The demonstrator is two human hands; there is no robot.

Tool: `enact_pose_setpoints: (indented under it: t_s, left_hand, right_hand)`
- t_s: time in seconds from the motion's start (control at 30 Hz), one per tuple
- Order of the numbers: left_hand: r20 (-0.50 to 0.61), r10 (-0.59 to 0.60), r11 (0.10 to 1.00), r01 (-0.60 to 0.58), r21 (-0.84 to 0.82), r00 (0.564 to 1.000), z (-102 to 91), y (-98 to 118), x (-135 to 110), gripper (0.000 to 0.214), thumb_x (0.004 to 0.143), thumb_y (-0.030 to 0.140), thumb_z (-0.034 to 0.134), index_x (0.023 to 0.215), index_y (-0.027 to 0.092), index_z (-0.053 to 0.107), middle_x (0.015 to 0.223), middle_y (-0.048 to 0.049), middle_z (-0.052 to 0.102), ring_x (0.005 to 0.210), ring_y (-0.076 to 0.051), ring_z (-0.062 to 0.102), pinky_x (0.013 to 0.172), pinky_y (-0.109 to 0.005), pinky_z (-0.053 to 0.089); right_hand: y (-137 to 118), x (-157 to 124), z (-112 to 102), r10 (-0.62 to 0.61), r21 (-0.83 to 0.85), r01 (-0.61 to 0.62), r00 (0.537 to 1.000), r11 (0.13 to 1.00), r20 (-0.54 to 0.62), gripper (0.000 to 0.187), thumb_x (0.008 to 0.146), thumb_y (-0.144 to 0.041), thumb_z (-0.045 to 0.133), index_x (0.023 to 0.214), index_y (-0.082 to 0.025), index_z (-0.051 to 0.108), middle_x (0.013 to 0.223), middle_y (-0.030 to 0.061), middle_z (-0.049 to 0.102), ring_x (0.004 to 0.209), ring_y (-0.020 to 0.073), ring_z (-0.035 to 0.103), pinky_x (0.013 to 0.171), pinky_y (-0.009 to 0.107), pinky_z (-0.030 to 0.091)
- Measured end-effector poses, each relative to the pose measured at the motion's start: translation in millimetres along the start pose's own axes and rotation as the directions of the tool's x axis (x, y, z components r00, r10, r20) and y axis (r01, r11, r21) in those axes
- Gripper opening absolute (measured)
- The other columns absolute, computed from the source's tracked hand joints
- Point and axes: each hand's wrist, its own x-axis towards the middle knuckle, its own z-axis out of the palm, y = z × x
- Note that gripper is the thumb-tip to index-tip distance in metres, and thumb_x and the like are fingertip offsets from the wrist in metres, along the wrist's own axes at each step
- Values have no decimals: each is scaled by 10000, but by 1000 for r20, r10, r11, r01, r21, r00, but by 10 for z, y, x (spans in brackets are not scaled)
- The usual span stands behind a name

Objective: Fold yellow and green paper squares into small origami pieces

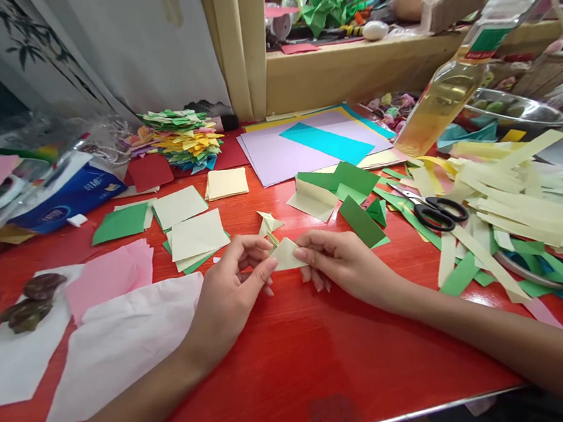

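Left hand (224,291), right hand (342,262) pinch paper (286,256); tissue-pack (66,193) illegible.

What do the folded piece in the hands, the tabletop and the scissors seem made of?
Folded piece: thin matte cream paper, sharply creased. Tabletop: glossy red, probably lacquered wood or laminate; it reflects light. Scissors: black plastic-looking handles, shiny metal blades.

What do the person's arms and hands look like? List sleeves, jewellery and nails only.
Left hand and right hand are bare: no gloves, rings, watch or bracelets show. The left forearm and right forearm are uncovered to the picture's edge, so no sleeve is visible. The fingernails look fairly long and unpainted.
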Motion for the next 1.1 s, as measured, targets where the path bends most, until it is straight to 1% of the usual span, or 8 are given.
enact_pose_setpoints:
  t_s: [0.1, 0.2, 0.33, 0.43, 0.63, 0.83, 1.0, 1.1]
  left_hand:
    - [10, 15, 1000, -15, -1, 1000, -1, 2, 10, 130, 815, 302, 515, 900, 205, 530, 787, 17, 582, 603, -92, 567, 631, -234, 481]
    - [-10, 10, 1000, -11, -19, 1000, -11, 1, 15, 105, 819, 279, 518, 895, 210, 535, 770, 23, 594, 640, -96, 594, 667, -229, 489]
    - [-3, -11, 998, 11, -62, 1000, -13, -4, 20, 107, 813, 261, 528, 909, 213, 529, 809, 17, 615, 682, -102, 614, 693, -229, 495]
    - [9, -19, 998, 19, -61, 1000, -10, -8, 25, 101, 809, 263, 534, 896, 212, 524, 826, 13, 621, 673, -102, 614, 687, -231, 492]
    - [37, -30, 999, 31, -28, 999, -8, 0, 32, 108, 813, 293, 528, 870, 203, 513, 751, 19, 607, 620, -105, 597, 654, -242, 478]
    - [74, -34, 999, 35, -7, 997, -16, -7, 23, 74, 820, 279, 521, 831, 207, 508, 666, 52, 567, 596, -86, 580, 636, -219, 466]
    - [102, -24, 1000, 23, 13, 995, -12, -37, 16, 97, 819, 299, 521, 881, 224, 522, 774, 47, 581, 636, -91, 590, 629, -225, 475]
    - [112, -14, 1000, 14, 1, 994, -3, -49, 19, 91, 818, 304, 525, 867, 227, 525, 751, 53, 581, 649, -94, 599, 634, -222, 478]
  right_hand:
    - [1, -8, 21, -8, 42, 8, 1000, 999, 15, 199, 886, -336, 420, 792, -170, 476, 644, -6, 576, 490, 85, 553, 483, 213, 454]
    - [-7, -5, 30, -3, 87, 5, 1000, 996, -28, 127, 877, -306, 447, 908, -183, 455, 623, -20, 581, 534, 111, 604, 539, 237, 494]
    - [-11, -3, 28, -16, 122, 26, 996, 992, -84, 159, 861, -250, 476, 1005, -204, 424, 697, -13, 610, 610, 124, 638, 595, 252, 525]
    - [-11, -6, 26, -29, 138, 39, 997, 990, -78, 131, 859, -239, 474, 977, -205, 428, 752, -3, 613, 638, 122, 643, 614, 253, 531]
    - [-17, -7, 30, -23, 142, 29, 999, 989, -44, 114, 856, -221, 474, 957, -203, 425, 738, -8, 604, 629, 125, 642, 610, 259, 526]
    - [14, 2, 36, -15, 238, 11, 1000, 971, 15, 105, 850, -204, 484, 943, -200, 435, 742, -9, 600, 624, 125, 646, 614, 268, 540]
    - [12, 9, 34, 3, 298, -18, 999, 955, 52, 91, 836, -202, 511, 916, -183, 472, 708, -7, 603, 611, 133, 649, 610, 269, 543]
    - [10, 20, 28, 28, 297, -44, 998, 954, 55, 112, 821, -226, 539, 910, -178, 490, 704, -3, 608, 612, 140, 648, 605, 277, 542]
